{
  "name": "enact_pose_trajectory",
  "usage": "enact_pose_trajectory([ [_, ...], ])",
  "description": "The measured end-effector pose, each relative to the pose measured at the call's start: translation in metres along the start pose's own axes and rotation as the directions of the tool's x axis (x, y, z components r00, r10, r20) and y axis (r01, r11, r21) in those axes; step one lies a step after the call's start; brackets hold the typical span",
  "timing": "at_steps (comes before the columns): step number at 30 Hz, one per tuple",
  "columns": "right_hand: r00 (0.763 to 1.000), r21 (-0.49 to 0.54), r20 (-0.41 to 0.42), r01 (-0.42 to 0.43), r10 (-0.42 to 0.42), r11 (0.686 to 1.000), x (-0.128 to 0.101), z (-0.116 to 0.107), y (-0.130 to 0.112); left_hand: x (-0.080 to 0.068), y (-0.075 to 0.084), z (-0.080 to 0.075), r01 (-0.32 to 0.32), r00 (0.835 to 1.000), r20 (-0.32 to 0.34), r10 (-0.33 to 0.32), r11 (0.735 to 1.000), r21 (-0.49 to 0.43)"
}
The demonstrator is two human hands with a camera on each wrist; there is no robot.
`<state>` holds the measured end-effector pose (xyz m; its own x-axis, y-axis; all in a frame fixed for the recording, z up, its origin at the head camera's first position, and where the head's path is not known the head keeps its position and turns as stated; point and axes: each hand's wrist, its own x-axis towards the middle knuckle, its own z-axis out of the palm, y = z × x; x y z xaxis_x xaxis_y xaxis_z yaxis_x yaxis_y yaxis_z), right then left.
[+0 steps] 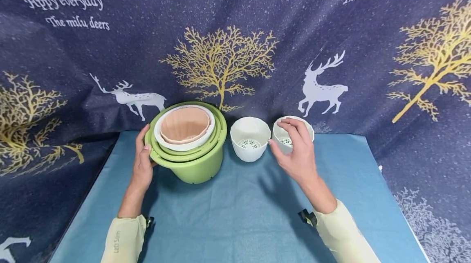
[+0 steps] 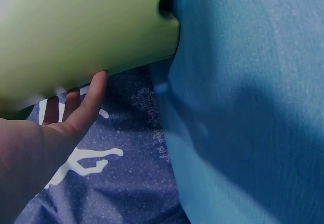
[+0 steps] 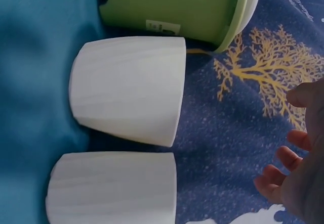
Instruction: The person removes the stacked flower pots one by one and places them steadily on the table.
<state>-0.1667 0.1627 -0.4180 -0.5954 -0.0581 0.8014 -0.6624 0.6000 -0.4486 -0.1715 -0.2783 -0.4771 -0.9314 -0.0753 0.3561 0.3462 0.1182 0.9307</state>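
A large green flowerpot (image 1: 196, 171) holds a nested stack: another green pot (image 1: 185, 156), a white pot (image 1: 159, 137) and a peach-coloured pot (image 1: 185, 124) innermost. My left hand (image 1: 142, 162) holds the stack's left edge, thumb at the rim; in the left wrist view its fingers (image 2: 91, 100) touch the green side wall. Right of the stack stand two small white flowerpots, a left one (image 1: 250, 154) and a right one (image 1: 310, 130), both upright with holed bottoms. My right hand (image 1: 296, 154) hovers over the right one, fingers spread and bent, holding nothing.
A blue cloth (image 1: 228, 222) covers the table. Behind it hangs a dark blue curtain (image 1: 235, 1) printed with deer and golden trees, close behind the pots. The small white pots stand near the back edge.
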Motion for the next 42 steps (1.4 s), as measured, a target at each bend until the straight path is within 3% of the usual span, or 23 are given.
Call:
enact_pose_trajectory([
  [16,1.0,0.071,0.02,0.023,-0.024,0.997,0.018,0.017,-0.024,0.0,-0.003,-0.001,-0.007,1.0,0.001,0.007,1.0,-0.003],
  [42,0.981,0.202,0.089,0.151,-0.171,0.968,0.032,0.057,-0.054,0.0,-0.002,0.0,0.001,1.0,0.003,-0.001,1.0,-0.001],
])
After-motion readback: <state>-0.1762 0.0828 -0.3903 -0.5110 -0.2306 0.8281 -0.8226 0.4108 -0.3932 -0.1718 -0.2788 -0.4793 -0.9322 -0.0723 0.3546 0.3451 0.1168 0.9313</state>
